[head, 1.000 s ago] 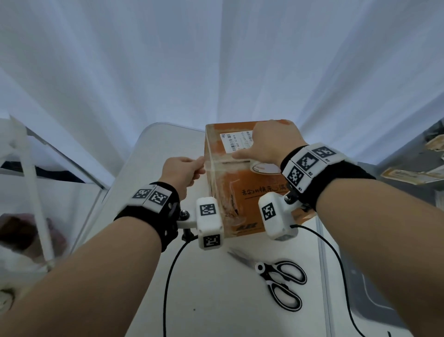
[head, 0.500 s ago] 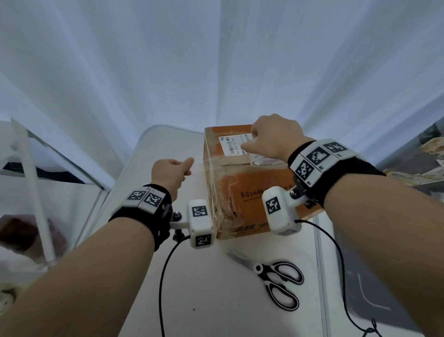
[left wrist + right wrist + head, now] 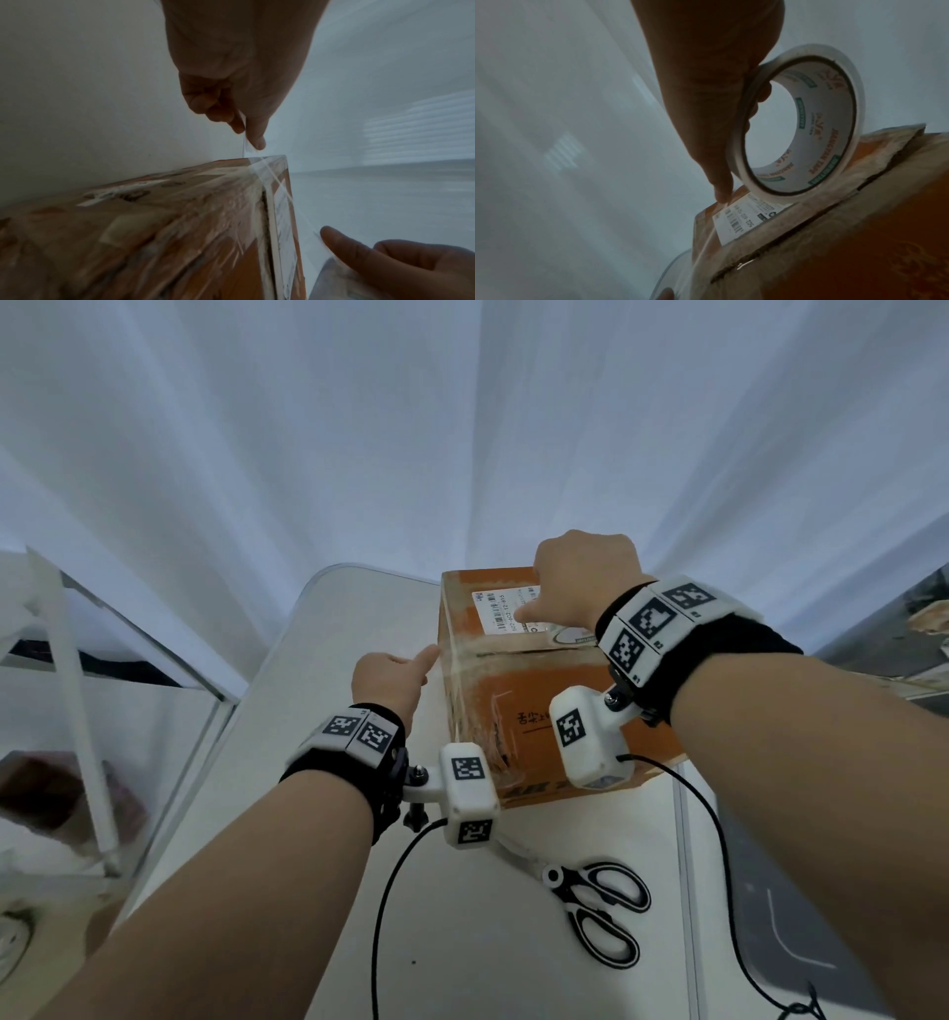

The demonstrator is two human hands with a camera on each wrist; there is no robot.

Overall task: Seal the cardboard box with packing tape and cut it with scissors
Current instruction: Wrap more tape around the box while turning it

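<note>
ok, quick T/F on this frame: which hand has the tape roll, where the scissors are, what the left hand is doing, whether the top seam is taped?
1. The right hand holds the tape roll on top of the cardboard box. True.
2. The scissors are in the left hand. False: they lie on the table, in front of the box.
3. The left hand pinches the tape end off the box's left edge. True.
4. The scissors are mid-cut. False: untouched.

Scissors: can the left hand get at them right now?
Probably not yet. The left hand pinches the tape end beside the box. The scissors lie uncovered on the table, so releasing would free it.
</note>
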